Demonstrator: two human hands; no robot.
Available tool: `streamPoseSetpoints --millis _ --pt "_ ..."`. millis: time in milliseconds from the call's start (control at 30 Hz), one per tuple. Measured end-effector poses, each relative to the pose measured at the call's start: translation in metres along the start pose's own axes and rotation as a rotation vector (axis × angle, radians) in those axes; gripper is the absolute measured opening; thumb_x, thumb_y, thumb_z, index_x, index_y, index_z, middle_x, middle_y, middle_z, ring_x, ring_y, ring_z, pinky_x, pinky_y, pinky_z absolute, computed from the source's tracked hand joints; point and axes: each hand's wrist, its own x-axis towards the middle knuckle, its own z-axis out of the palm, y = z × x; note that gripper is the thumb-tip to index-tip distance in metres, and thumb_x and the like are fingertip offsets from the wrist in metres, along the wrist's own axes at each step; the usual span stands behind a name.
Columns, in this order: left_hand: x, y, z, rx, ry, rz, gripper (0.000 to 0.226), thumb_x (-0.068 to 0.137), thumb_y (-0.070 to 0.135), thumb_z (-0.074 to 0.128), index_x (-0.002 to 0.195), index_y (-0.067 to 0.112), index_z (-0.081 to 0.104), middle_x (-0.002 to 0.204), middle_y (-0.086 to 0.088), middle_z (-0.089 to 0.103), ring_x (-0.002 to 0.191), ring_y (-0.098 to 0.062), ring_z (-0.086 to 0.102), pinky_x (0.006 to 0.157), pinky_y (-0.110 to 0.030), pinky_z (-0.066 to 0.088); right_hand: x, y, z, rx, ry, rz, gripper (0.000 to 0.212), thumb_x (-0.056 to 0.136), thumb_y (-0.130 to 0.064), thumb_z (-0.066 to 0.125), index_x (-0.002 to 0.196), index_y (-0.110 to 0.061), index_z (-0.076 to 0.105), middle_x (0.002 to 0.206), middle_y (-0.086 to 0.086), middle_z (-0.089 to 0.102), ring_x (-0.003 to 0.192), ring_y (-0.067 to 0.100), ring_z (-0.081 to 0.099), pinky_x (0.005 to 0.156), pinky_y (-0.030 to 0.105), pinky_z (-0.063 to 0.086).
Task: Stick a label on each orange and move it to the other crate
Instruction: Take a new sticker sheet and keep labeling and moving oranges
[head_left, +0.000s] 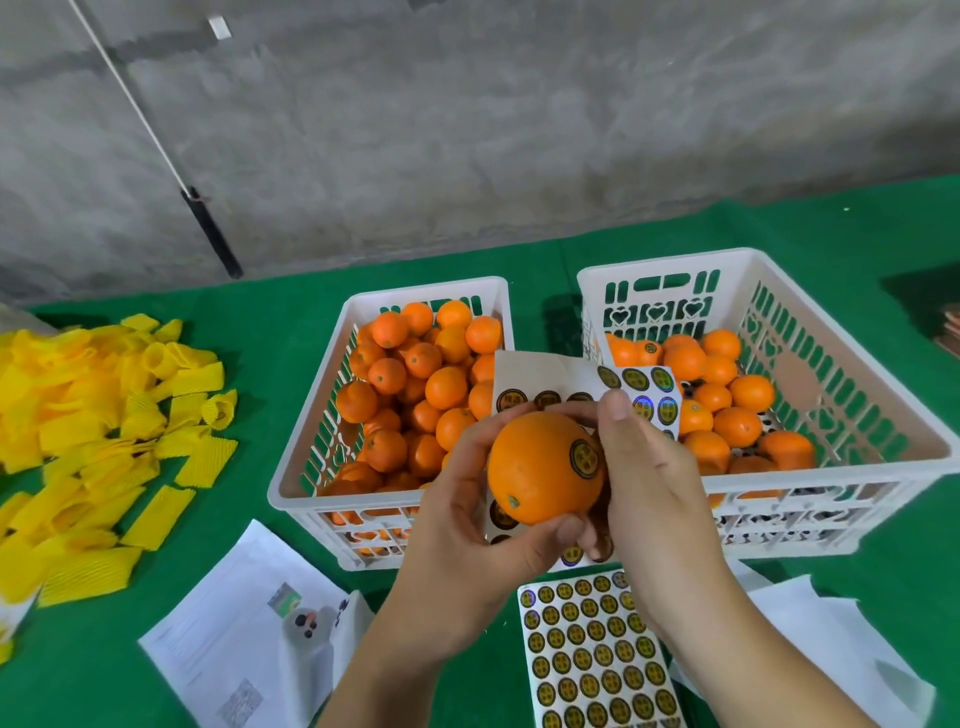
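Sitting raised above the near rims of both crates, orange (540, 467) cupped in left hand (467, 519), thumb under its lower side and fingers (556, 410) curled over the top at twelve o'clock, stem end turned down toward seven o'clock so the smooth flank faces right; round label (585, 457) already on that flank at three o'clock; right hand (649, 467) laid against that side, thumb upright, other fingers hidden behind the fruit, so pressing or merely touching cannot be told; part-used label sheet (571, 387) curling up behind the orange, seemingly pinned between the hands to keep fresh labels close, though by which hand cannot be told; left crate (311, 457) at ten o'clock heaped with bare oranges, likely the supply; right crate (779, 478) at two o'clock less full, one labelled fruit showing, likely the destination; full sticker sheet (587, 654) flat on green desk (83, 675) at six o'clock; yellow foam sleeves (104, 426) piled at nine o'clock; white papers (234, 623) at seven.
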Motion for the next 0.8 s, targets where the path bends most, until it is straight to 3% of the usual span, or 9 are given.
streamPoseSetpoints --millis 100,200,333,400,500,533,600,700,800 --pt "0.004 -0.008 0.005 -0.023 0.005 -0.003 0.077 0.081 0.043 0.090 0.147 0.028 0.054 0.140 -0.004 0.064 0.124 -0.032 0.066 0.089 -0.038 0.061 0.002 0.006 -0.004 -0.036 -0.043 -0.004 0.047 0.086 -0.078 0.051 0.101 -0.041 0.076 0.069 0.019 0.061 0.041 0.017 0.053 0.038 0.025 0.041" --pt "0.008 -0.016 0.008 -0.006 0.026 -0.004 0.076 0.080 0.046 0.090 0.145 0.029 0.055 0.137 -0.004 0.065 0.122 -0.029 0.067 0.091 -0.031 0.059 0.006 0.014 -0.013 -0.060 -0.038 0.003 0.045 0.099 -0.072 0.041 0.102 -0.043 0.075 0.056 0.025 0.059 0.039 0.020 0.051 0.042 0.023 0.045" --pt "0.016 -0.034 0.016 0.033 0.022 -0.038 0.076 0.081 0.036 0.091 0.147 0.033 0.054 0.143 -0.008 0.059 0.127 -0.037 0.062 0.096 -0.042 0.059 0.010 0.022 -0.018 -0.038 -0.054 0.075 0.059 0.075 -0.093 0.052 0.109 -0.048 0.072 0.076 0.021 0.066 0.048 0.021 0.057 0.045 0.028 0.047" --pt "0.021 -0.041 0.021 0.081 0.019 -0.043 0.075 0.080 0.034 0.089 0.147 0.036 0.054 0.144 -0.005 0.059 0.128 -0.032 0.063 0.097 -0.041 0.058 0.014 0.027 -0.022 -0.048 -0.025 0.092 0.056 0.074 -0.091 0.055 0.112 -0.052 0.071 0.084 0.017 0.069 0.058 0.034 0.065 0.052 0.032 0.050" --pt "0.030 -0.047 0.027 0.210 0.007 -0.037 0.074 0.079 0.053 0.087 0.145 0.045 0.052 0.144 0.005 0.059 0.131 -0.021 0.061 0.102 -0.039 0.055 0.020 0.038 -0.031 0.046 0.076 0.155 0.045 0.085 -0.078 0.053 0.107 -0.046 0.076 0.091 0.032 0.067 0.082 0.056 0.064 0.065 0.050 0.054" --pt "0.033 -0.051 0.028 0.237 0.004 -0.032 0.072 0.082 0.059 0.084 0.145 0.047 0.051 0.145 0.008 0.059 0.133 -0.019 0.059 0.104 -0.039 0.053 0.022 0.042 -0.034 0.114 0.112 0.181 0.045 0.084 -0.077 0.055 0.102 -0.043 0.078 0.085 0.031 0.067 0.074 0.054 0.063 0.066 0.050 0.055" --pt "0.042 -0.061 0.027 0.235 0.032 -0.042 0.062 0.089 0.064 0.075 0.145 0.050 0.053 0.146 0.012 0.058 0.136 -0.012 0.058 0.104 -0.037 0.052 0.028 0.045 -0.043 0.305 0.145 0.224 0.044 0.084 -0.075 0.062 0.098 -0.037 0.078 0.077 0.020 0.064 0.056 0.030 0.056 0.055 0.033 0.054" --pt "0.068 -0.085 0.021 0.361 0.115 -0.072 0.033 0.100 0.056 0.063 0.133 0.058 0.058 0.138 0.021 0.062 0.127 0.000 0.060 0.095 -0.025 0.054 0.049 0.053 -0.073 0.524 0.196 0.305 0.063 0.083 -0.071 0.067 0.125 -0.024 0.068 0.087 0.012 0.069 0.057 0.015 0.055 0.053 0.025 0.055" --pt "0.096 -0.118 0.010 0.636 0.113 -0.064 0.031 0.107 0.033 0.061 0.138 0.035 0.064 0.131 0.015 0.063 0.118 0.000 0.061 0.099 -0.033 0.055 0.079 0.058 -0.110 0.455 0.223 0.310 0.050 0.086 -0.058 0.075 0.123 -0.026 0.066 0.087 0.003 0.071 0.061 0.012 0.058 0.054 0.024 0.055"
